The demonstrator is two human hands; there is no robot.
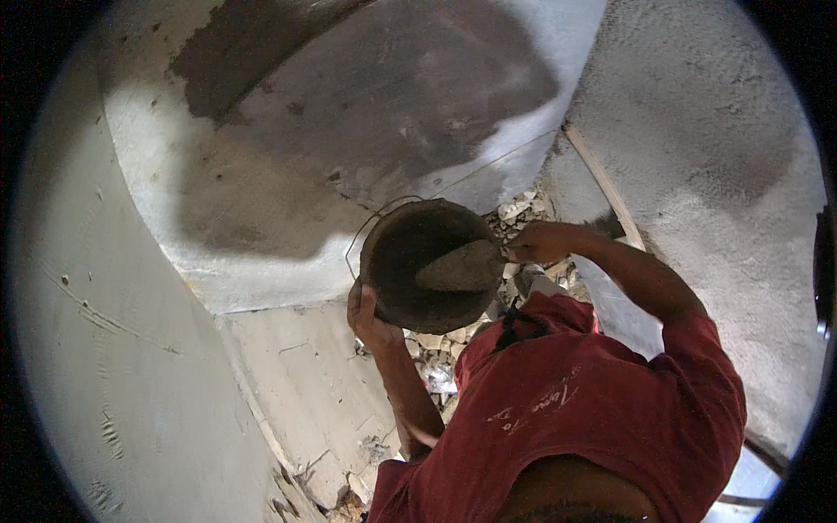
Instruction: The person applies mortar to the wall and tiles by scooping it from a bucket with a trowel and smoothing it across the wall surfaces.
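My left hand (370,318) grips the lower left side of a dark, round bucket (388,266), whose wire handle stands out at the left. My right hand (545,244), at the bucket's right, is closed on the handle of a trowel (458,266). The trowel's wide, grey-coated blade lies inside the bucket, over its shadowed interior; how full the bucket is, I cannot make out.
Plastered walls (113,349) surround me, with dark damp patches on the far one. Broken rubble (436,349) lies below the bucket. A pale panel (296,375) is at lower left. A long wooden strip (602,179) runs along the right.
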